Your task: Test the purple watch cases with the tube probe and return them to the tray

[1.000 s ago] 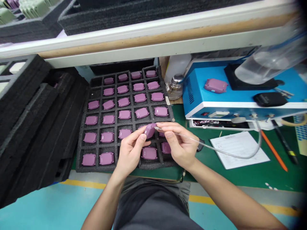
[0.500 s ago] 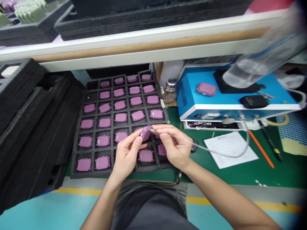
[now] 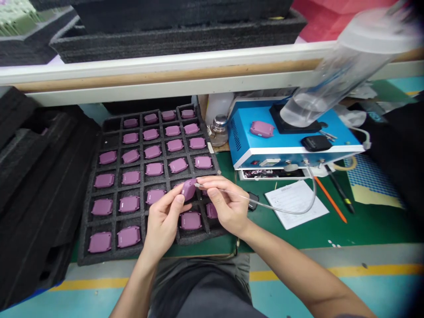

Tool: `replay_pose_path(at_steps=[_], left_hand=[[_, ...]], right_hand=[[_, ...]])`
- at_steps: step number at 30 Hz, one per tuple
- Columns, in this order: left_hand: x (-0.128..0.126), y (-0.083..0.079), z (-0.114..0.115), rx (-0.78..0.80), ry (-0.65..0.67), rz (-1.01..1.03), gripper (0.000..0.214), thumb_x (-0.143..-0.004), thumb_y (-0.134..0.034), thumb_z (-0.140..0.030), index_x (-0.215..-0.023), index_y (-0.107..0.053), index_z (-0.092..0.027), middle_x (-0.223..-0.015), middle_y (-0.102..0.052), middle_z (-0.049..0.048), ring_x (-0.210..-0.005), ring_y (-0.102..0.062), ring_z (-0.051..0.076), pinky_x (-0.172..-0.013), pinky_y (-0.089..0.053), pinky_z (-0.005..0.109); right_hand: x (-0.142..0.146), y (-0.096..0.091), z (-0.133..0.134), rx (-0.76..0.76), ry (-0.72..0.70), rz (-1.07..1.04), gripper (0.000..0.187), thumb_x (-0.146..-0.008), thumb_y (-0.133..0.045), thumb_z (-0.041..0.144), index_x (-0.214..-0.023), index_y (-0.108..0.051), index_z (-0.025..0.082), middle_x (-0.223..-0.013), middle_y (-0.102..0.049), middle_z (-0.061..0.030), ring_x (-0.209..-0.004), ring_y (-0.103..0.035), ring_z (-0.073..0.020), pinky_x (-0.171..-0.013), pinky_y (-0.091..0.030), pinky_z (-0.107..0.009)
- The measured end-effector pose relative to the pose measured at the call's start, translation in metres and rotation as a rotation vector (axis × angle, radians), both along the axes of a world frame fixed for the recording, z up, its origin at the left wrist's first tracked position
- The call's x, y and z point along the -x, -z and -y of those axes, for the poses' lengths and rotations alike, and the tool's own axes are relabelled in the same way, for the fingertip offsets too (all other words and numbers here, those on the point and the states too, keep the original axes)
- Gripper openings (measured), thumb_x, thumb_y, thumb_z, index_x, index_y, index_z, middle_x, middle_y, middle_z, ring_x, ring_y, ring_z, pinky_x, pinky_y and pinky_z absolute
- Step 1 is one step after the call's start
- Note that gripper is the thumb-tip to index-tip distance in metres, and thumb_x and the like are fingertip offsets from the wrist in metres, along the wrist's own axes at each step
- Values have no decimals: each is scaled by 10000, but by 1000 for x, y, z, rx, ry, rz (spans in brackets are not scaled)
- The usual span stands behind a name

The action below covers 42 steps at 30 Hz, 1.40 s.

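Between the thumb and fingers of my left hand (image 3: 164,223) is a purple watch case (image 3: 188,190), held tilted on its edge. My right hand (image 3: 230,205) pinches the end of a clear thin tube (image 3: 281,209), its narrow tip at the case's upper right edge; whether it touches cannot be told. Both hands are over a black foam tray (image 3: 112,142) with rows of compartments, most holding similar purple cases (image 3: 129,236). My hands hide some of the front compartments. The tube curves back to the front of a blue machine (image 3: 281,148).
On the machine lie another purple case (image 3: 262,129), a black object (image 3: 316,143) and a clear cylinder (image 3: 303,104). A glass bottle (image 3: 218,128) stands left of it. Paper (image 3: 294,203) and an orange stick (image 3: 331,201) lie in front. Foam trays (image 3: 43,190) are stacked at left, beneath a shelf edge (image 3: 185,81).
The view has turned, so the tray, machine and hands appear farther left, and more shows at the right. Both hands keep the same hold on the watch case and the tube.
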<state>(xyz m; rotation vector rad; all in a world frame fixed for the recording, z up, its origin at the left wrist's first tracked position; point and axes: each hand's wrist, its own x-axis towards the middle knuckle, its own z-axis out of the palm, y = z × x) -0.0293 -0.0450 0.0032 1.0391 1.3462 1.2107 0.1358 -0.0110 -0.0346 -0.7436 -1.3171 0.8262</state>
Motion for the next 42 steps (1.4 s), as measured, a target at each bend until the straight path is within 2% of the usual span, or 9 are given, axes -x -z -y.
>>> replay_pose_path(at_steps=[13,25,29,31,33,35,37,40,42], left_hand=[[0,0,0,-5,-4,-26,518,-898,-787,-570,-1235,-819,-178,-1249,-806,103,-1093,-792,301,-851,-727,409],[-1,0,2,-4,0,-21,497,-919,-764,-550,-1234,-809,-168,-1287,-789,108,-1102,-780,276,-825,-719,356],[6,-15,4,-20,35,-81,455,-961,-688,-538,-1197,-785,-160,-1172,-796,102,-846,-772,195,-671,-668,278],[24,-25,-11,-52,18,-187,421,-1024,-572,-515,-1140,-755,-154,-1027,-780,84,-721,-712,162,-573,-591,247],[54,-36,-39,-110,-63,-406,416,-1089,-425,-448,-1058,-718,-154,-916,-742,72,-710,-673,162,-547,-519,238],[91,-47,-78,-131,-204,-795,411,-1125,-327,-333,-1037,-687,-155,-952,-741,79,-786,-669,159,-655,-507,243],[125,-55,-119,0,-270,-1215,403,-1142,-274,-272,-1131,-660,-155,-1058,-755,82,-933,-681,158,-831,-495,263],[155,-62,-164,138,-194,-1325,335,-1115,-394,-270,-1069,-694,-126,-1029,-778,72,-996,-682,153,-928,-457,275],[159,-63,-175,199,-135,-1339,264,-1064,-524,-273,-1031,-729,-109,-1019,-797,107,-1016,-702,198,-931,-466,309]], right_hand=[[-1,0,-1,6,24,33,146,-1021,-646,266,-1045,-791,260,-1070,-838,-69,-1016,-805,-215,-891,-694,-401],[-2,1,0,-25,12,48,160,-1016,-641,203,-1060,-784,260,-1071,-830,-64,-1028,-802,-206,-898,-684,-390],[-5,6,9,-5,21,48,161,-1004,-655,184,-1052,-791,254,-1087,-828,-66,-1023,-803,-215,-885,-691,-396],[-5,8,13,17,25,12,149,-995,-667,180,-1031,-796,245,-1084,-826,-70,-1032,-806,-226,-876,-700,-398],[-4,9,16,42,21,-13,130,-991,-679,186,-1002,-798,235,-1068,-825,-71,-1036,-811,-231,-877,-706,-398],[-3,9,17,60,19,-14,115,-990,-688,200,-981,-800,227,-1053,-823,-72,-1026,-816,-228,-878,-712,-391],[-1,9,19,62,24,-4,108,-989,-695,215,-974,-801,223,-1045,-822,-73,-1011,-817,-220,-869,-715,-376],[1,8,19,68,49,6,105,-986,-702,244,-964,-802,220,-1031,-824,-75,-985,-820,-214,-839,-721,-360],[2,7,20,96,64,17,111,-979,-712,280,-949,-800,220,-1014,-824,-80,-951,-825,-229,-826,-727,-394]])
